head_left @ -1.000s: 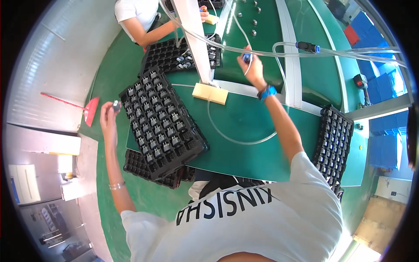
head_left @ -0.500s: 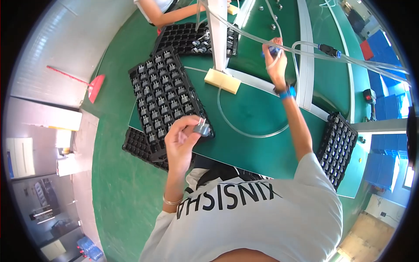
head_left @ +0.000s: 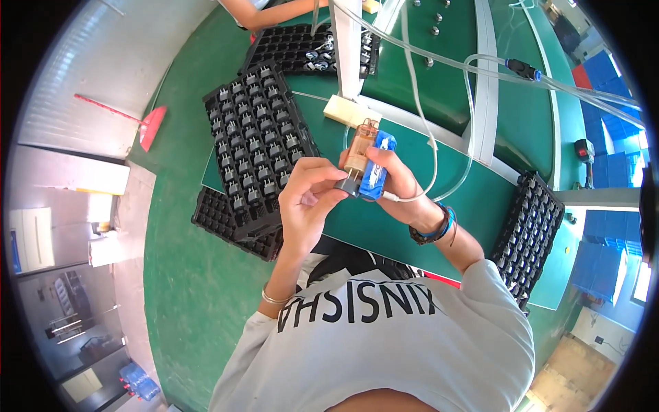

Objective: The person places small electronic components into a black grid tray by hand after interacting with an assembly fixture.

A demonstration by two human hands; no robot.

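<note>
Pinched between the thumb and fingers of my left hand is a small dark grey plug with metal pins. My right hand is closed round a hand-held device with a blue body and a see-through orange-brown part. A pale tube or cable runs from its lower end. The plug's pins point at the near end of the orange-brown part and seem to meet it; whether they are inside I cannot tell. Both hands are over the green table, right of a black tray holding rows of similar plugs.
Another black tray lies beneath the plug tray. A third tray with metallic parts is at the back, near another person's arm. A yellow foam block sits by a white post. Clear tubes hang at right, above a filled tray.
My right hand has come from the far side toward me, bringing the blue and orange-brown device to the plug. My left hand has shifted right, still pinching the plug.
</note>
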